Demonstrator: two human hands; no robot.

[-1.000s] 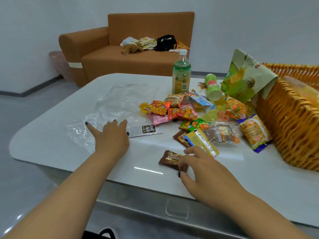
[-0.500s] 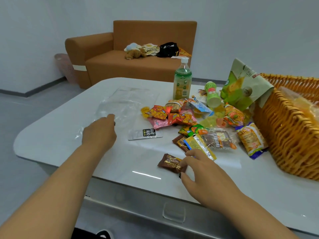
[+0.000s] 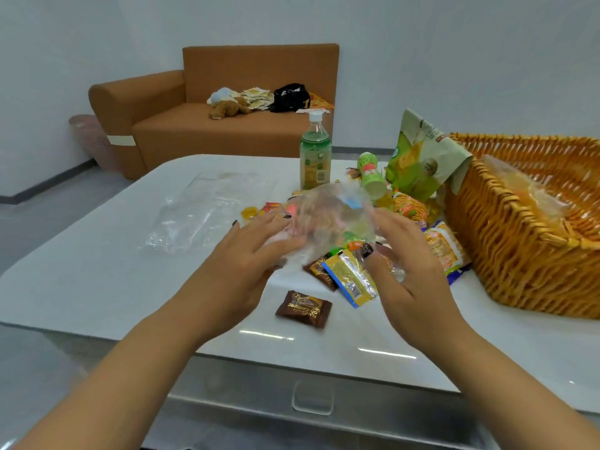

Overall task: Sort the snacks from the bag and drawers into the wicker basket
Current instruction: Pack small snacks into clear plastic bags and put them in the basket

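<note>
Snacks lie in a loose heap on the white table, just left of the wicker basket. Nearest sits a brown chocolate, alone and apart from the heap. Just beyond it a yellow sachet overlaps a second brown wrapper. Above these, the left hand and the right hand hold a crumpled clear bag between them; the left fingers reach straight onto the film, while the right fingers are spread and blurred, so their grip cannot be told. A flat clear plastic sheet lies farther left. Farther back stand a bottle, a green tube and a green pouch leaning on the basket's rim. A clear packet rests inside the basket. Beyond the table is a brown sofa.
</note>
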